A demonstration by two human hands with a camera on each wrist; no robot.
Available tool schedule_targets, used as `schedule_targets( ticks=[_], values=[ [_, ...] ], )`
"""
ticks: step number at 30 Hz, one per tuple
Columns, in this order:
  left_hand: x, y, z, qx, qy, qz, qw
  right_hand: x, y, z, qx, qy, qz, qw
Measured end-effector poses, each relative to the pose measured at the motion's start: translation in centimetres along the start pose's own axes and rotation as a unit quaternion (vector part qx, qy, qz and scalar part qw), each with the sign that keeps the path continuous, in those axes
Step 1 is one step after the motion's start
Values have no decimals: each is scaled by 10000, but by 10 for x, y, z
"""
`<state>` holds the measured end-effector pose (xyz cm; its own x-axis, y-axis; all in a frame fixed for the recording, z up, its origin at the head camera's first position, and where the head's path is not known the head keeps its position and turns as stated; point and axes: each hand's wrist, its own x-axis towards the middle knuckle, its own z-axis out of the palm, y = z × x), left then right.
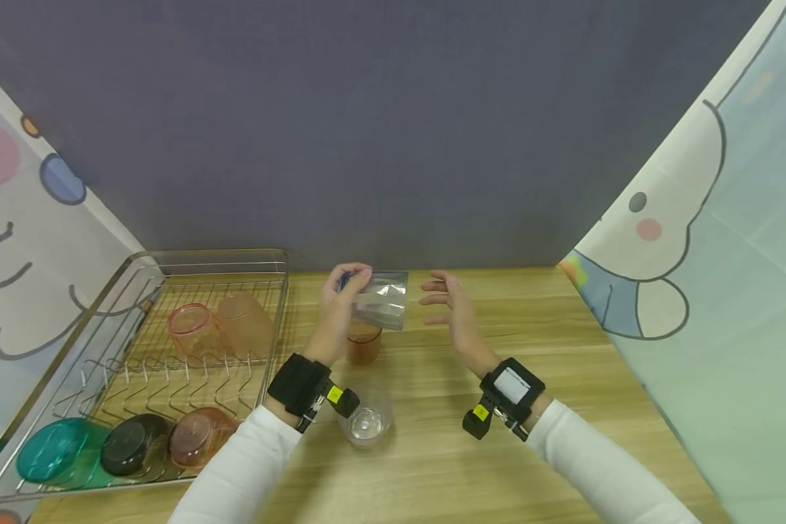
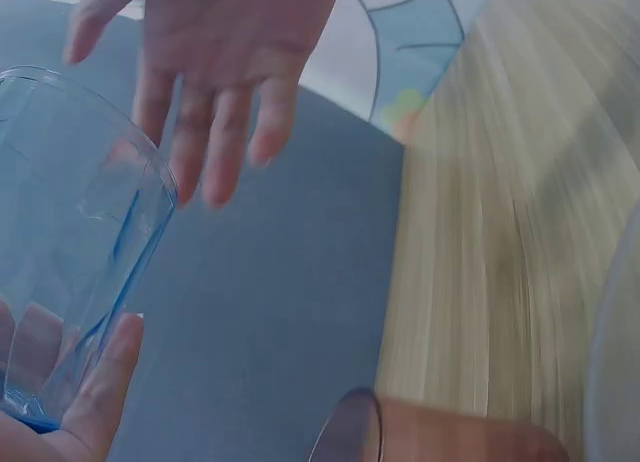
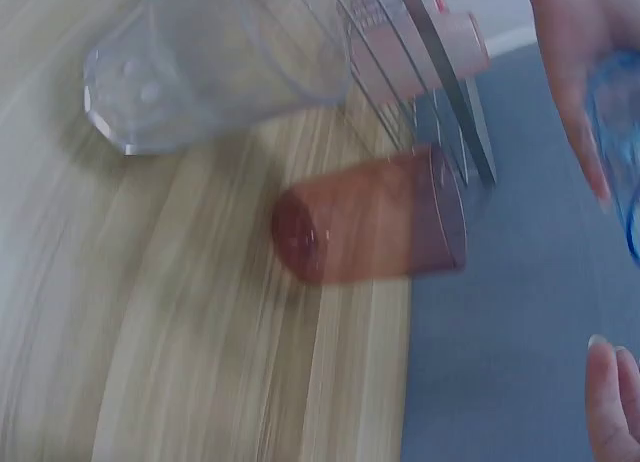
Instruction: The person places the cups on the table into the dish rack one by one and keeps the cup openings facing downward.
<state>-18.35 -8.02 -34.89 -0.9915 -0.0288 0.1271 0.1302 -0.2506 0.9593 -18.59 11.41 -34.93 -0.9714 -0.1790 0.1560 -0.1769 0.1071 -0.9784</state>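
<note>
Clear tumbler point(image 1: 366, 421): nearest the camera, upright on the wooden table point(image 1: 563, 437), between the two forearms.
Dish rack point(image 1: 52, 378): far left; holds a teal bowl point(image 1: 55, 450), a black bowl point(image 1: 132, 442), a brown bowl point(image 1: 196, 435) and two pink cups point(image 1: 219, 329) lying on their sides.
Left hand point(image 1: 340, 306): fingers curled round the base end of a bluish clear glass point(image 1: 383, 298), held tilted in the air, mouth toward the right.
Brown cup point(image 1: 364, 343): upright on the table directly below the held glass.
Right hand point(image 1: 450, 309): fingers spread and straight, holding nothing, just beside the glass's mouth without touching it.
Risk: in the inspector's judgement, the glass is gripped at one end only; a slip would drop it onto the brown cup and could topple it.
</note>
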Motion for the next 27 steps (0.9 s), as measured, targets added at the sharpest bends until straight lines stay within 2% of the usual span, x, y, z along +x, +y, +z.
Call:
schedule_targets(
  ticks=[8,17,21,27],
  values=[
    [0,1,-10,-91,41,-119,9999,0,6,-28,-275,237,154,9992],
    [4,8,-17,36,68,55,10000,1,4,-31,-548,221,178,9981],
    [8,15,-23,393,55,228,9990,7,2,-29,-613,235,124,9978],
    [10,30,-38,1085,-223,385,9931,16,1,-22,-853,105,-23,9963]
  ],
)
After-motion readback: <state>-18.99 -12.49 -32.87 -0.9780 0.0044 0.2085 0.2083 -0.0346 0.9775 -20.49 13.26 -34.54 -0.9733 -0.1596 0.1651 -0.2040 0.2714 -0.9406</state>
